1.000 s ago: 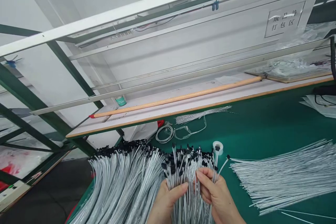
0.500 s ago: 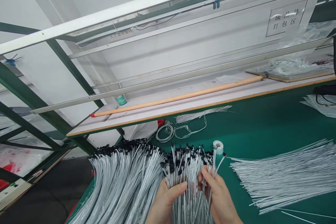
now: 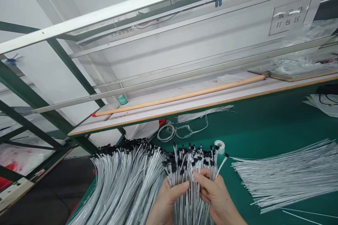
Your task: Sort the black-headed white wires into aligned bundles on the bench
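A thick bunch of thin grey cables [image 3: 191, 197] with black connector ends stands between my hands. My left hand [image 3: 169, 197] is wrapped around its left side, thumb across the front. On the right side, my right hand [image 3: 215, 191] grips more of the same cables, its thumb and forefinger pinched near the bunch's middle. One cable with a black tip leans out to the right above my right hand. Directly left of my left hand lies a larger pile of grey cables [image 3: 126, 179], black ends at the back. The lower parts of the held cables run out of view.
Loose grey wires [image 3: 287, 175] lie on the green table [image 3: 253, 126] at right. A white tape roll [image 3: 219, 146] stands behind my right hand. Farther back are a coiled cable [image 3: 166, 132], a thin wire bundle [image 3: 203, 113] and a shelf [image 3: 163, 111] bearing a long wooden pole [image 3: 182, 95].
My right hand has shifted left, its thumb and forefinger moving from the bunch's right edge toward its middle. My left hand keeps its hold in nearly the same place.
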A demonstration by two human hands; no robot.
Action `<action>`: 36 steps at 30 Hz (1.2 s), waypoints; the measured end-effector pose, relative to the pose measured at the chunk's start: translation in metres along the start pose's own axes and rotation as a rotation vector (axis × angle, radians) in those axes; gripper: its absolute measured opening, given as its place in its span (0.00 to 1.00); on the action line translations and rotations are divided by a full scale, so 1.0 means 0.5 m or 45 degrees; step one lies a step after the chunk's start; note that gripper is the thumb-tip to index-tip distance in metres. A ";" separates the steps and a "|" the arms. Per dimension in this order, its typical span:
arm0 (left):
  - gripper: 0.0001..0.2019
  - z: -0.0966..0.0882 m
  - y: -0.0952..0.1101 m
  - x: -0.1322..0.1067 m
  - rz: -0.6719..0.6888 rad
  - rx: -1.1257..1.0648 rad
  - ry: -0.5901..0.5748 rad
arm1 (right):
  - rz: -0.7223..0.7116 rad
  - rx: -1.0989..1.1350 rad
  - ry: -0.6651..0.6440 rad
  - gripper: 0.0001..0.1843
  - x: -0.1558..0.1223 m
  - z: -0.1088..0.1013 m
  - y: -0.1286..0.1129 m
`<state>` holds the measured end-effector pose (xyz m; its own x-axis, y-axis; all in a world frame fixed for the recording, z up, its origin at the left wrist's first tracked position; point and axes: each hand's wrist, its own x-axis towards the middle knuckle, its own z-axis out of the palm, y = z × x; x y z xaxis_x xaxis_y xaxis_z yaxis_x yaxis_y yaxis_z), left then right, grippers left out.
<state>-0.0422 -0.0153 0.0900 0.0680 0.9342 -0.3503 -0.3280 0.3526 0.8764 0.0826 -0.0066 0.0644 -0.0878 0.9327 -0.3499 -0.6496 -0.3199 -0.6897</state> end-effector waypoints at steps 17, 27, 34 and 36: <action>0.15 0.013 0.006 -0.005 -0.029 0.060 -0.064 | -0.028 -0.028 0.095 0.21 -0.001 -0.004 0.004; 0.17 0.025 0.015 -0.008 0.071 0.125 -0.205 | -0.064 -0.188 0.053 0.21 0.006 -0.004 -0.001; 0.18 0.010 0.006 -0.002 0.012 0.095 -0.076 | -0.153 -0.118 0.155 0.23 -0.003 0.002 0.000; 0.19 0.005 0.003 0.001 0.012 0.087 -0.034 | -0.140 -0.110 0.182 0.23 -0.003 0.001 0.000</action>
<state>-0.0402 -0.0140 0.0919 0.0904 0.9382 -0.3342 -0.2635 0.3461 0.9004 0.0821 -0.0080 0.0652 0.0926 0.9315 -0.3517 -0.5818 -0.2360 -0.7783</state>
